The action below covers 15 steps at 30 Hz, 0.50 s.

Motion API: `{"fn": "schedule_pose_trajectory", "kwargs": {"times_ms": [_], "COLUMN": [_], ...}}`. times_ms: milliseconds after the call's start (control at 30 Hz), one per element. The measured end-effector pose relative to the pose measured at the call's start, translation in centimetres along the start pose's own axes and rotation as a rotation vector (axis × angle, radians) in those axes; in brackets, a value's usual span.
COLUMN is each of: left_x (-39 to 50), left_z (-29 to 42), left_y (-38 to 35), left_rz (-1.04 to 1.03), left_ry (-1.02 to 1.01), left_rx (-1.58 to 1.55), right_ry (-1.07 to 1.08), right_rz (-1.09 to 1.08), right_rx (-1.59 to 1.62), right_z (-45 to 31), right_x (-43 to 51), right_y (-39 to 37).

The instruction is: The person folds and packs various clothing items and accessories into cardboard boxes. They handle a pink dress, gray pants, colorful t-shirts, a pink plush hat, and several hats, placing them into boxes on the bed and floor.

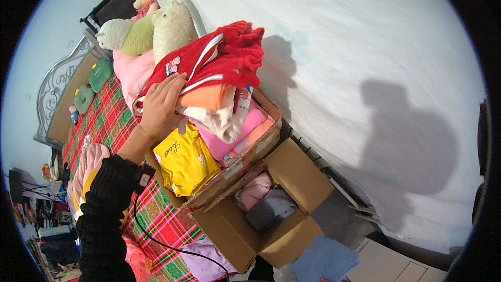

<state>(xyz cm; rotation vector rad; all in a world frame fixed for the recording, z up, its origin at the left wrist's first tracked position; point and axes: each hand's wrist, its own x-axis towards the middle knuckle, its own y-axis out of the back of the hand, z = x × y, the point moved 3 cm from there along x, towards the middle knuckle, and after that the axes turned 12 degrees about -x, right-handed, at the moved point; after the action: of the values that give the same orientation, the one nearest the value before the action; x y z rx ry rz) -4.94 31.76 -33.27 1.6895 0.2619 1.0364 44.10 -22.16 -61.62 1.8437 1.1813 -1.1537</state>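
Note:
My left hand [162, 100] grips a stack of clothes over a large cardboard box, its fingers on a red garment [203, 58] with white trim. Orange cloth [207, 97] and white cloth [215, 119] lie beneath the red one. In that box [235, 170] are a yellow garment [186, 160] and pink clothes [238, 133]. Only a bit of my right hand [324, 280] shows at the bottom edge, against a folded blue cloth [327, 260]. A smaller open cardboard box [231, 227] nearby holds grey cloth [271, 208] and pink cloth [253, 192].
Beyond the large box, plush toys [174, 27] rest near a pink cushion or cloth [133, 72]. The bed has a red plaid cover [105, 113] and a metal headboard [56, 86]. Lilac cloth [207, 256] lies beside the smaller box. A black cable [156, 239] crosses the cover. White cloth [332, 86] hangs at right.

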Motion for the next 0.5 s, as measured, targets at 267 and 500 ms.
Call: {"fn": "schedule_pose_trajectory", "kwargs": {"times_ms": [267, 500], "left_x": [-9.6, -10.3], "left_z": [-2.5, -1.6], "left_y": [-16.0, -16.2], "left_rz": [-0.578, 0.391], "left_ry": [0.449, 1.052], "left_rx": [-0.209, -0.884], "right_ry": [0.002, -0.005], "right_rz": [0.007, -0.008], "right_rx": [-0.034, -0.047], "right_z": [0.2, -0.4], "right_x": [0.3, 0.6], "right_y": [-1.0, -0.8]}}
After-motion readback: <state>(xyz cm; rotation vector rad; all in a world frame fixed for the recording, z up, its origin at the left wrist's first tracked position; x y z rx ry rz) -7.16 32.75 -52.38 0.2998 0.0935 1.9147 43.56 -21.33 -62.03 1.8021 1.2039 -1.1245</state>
